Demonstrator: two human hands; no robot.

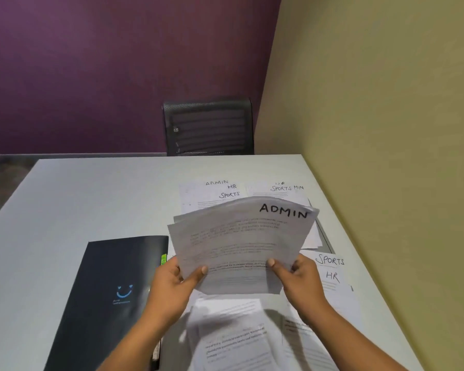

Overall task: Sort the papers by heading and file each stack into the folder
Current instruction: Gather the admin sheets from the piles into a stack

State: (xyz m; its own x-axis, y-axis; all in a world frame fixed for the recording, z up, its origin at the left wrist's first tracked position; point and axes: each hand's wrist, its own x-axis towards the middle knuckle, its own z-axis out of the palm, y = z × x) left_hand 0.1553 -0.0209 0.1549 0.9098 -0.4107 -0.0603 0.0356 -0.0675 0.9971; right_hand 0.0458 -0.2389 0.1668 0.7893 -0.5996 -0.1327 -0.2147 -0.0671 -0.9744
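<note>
I hold a stack of white papers [241, 242] headed ADMIN above the table, tilted toward me. My left hand [173, 282] grips its lower left edge and my right hand [296, 277] grips its lower right edge. A closed black folder [110, 287] with a blue smile mark and a green tab lies flat to the left of my hands. Loose sheets headed ADMIN, HR and SPORTS [214, 194] lie spread at the back. More sheets headed SPORTS and HR [331, 271] lie to the right. Other printed pages [231, 333] lie under my hands.
The white table [91, 199] runs up against a yellow-green wall [386, 129] on the right. A black mesh chair [208, 127] stands behind the far edge, before a purple wall.
</note>
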